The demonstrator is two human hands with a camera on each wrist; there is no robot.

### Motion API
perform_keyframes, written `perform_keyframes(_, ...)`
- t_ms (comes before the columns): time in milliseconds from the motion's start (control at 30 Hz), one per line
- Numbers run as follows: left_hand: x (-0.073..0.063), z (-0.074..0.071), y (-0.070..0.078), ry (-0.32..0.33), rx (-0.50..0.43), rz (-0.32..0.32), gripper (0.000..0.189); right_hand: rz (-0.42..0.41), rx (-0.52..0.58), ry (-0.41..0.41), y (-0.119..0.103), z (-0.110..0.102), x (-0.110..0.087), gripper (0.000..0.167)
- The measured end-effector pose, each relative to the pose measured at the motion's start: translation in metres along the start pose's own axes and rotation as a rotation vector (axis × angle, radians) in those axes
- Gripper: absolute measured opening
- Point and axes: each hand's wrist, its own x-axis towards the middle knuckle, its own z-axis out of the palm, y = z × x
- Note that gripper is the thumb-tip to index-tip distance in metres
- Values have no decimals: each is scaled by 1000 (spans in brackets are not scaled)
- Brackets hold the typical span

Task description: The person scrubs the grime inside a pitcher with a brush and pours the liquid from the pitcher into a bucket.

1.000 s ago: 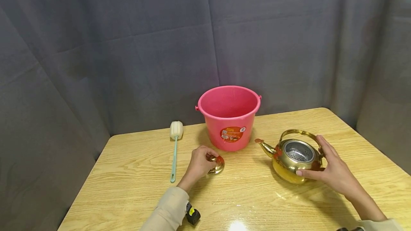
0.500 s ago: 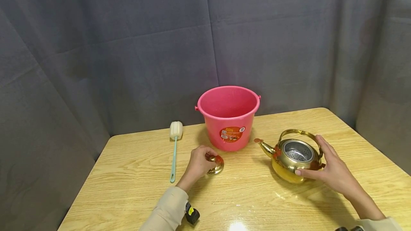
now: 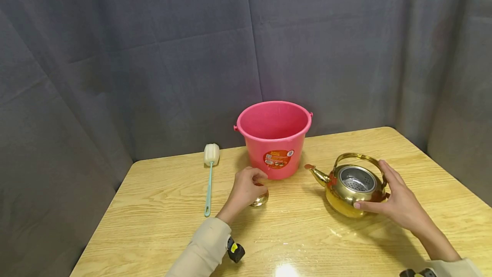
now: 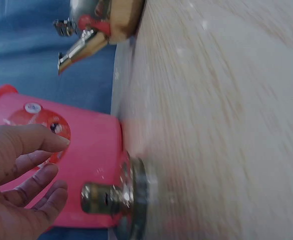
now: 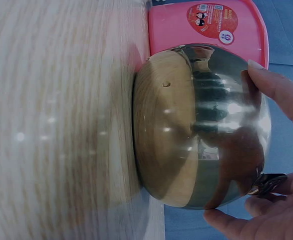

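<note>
A gold kettle lid [image 3: 260, 201] lies on the table in front of the pink bucket. My left hand [image 3: 246, 187] hovers by it and partly hides it in the head view. In the left wrist view, loosely bent fingers stand apart from the lid's knob [image 4: 99, 197]. Further right sits a gold kettle [image 3: 342, 204], lidless, with a perforated metal strainer [image 3: 358, 179] in its mouth and its spout facing left. My right hand [image 3: 401, 206] grips the kettle's right side, thumb on the body and fingers by the base of the arched handle [image 3: 359, 156].
The pink bucket [image 3: 274, 153] stands at the back, before a grey curtain [image 3: 192, 54]. A sponge brush [image 3: 210, 174] with a pale green handle lies left of the lid. Small wet spots dot the wooden table [image 3: 153, 225] near the front.
My left hand has let go of the lid's knob and risen slightly away from it. The lid stays on the table. My right hand and the kettle look unmoved.
</note>
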Motion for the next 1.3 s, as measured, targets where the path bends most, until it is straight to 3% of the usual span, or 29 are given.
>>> perform_keyframes(533,17,12,41,-31,-24,157,16,14,24,0,-1,0,0,127)
perform_keyframes(833,30,18,60,-53,-21,331,13,18,14,0,-1,1,0,126)
perform_keyframes(1300,34,20,81,-124,-24,330,19,28,11,-5,-1,2,0,127)
